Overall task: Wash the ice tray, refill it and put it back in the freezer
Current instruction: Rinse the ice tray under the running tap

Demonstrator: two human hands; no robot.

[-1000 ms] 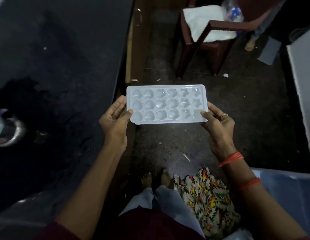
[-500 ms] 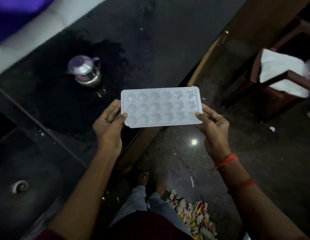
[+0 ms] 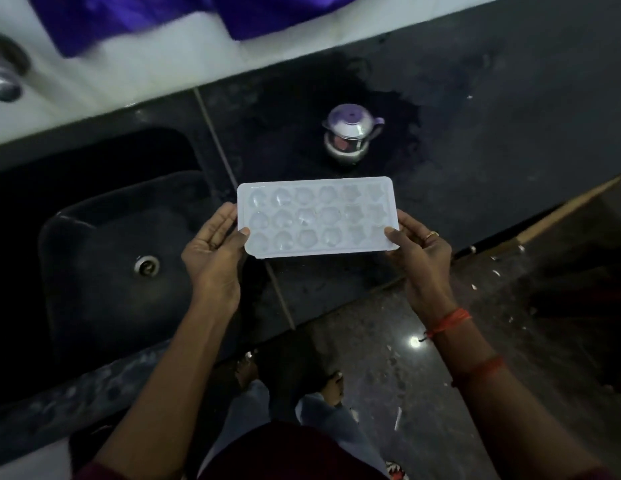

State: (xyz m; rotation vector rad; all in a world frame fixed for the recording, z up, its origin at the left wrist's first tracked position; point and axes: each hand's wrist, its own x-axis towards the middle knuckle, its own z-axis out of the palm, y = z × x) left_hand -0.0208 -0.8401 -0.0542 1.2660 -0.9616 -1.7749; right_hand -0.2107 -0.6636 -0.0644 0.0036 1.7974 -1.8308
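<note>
A white ice tray (image 3: 317, 218) with several shaped cells is held level over the dark counter, cells facing up. My left hand (image 3: 213, 251) grips its left end, thumb on top and fingers underneath. My right hand (image 3: 420, 252) grips its right end the same way and wears a ring. A dark sink (image 3: 104, 258) with a round metal drain (image 3: 147, 266) lies to the left of the tray. Whether the cells hold ice or water cannot be told.
A small steel kettle (image 3: 350, 138) with a purple lid stands on the black counter (image 3: 475, 133) just beyond the tray, in a wet patch. A metal tap (image 3: 4, 76) shows at top left, purple cloth (image 3: 136, 19) hangs above. My feet stand on the floor (image 3: 388, 358) below.
The view has swung left from the floor and chair to the counter and sink. Both hands keep the same grip on the tray, which now hangs over the counter by the sink.
</note>
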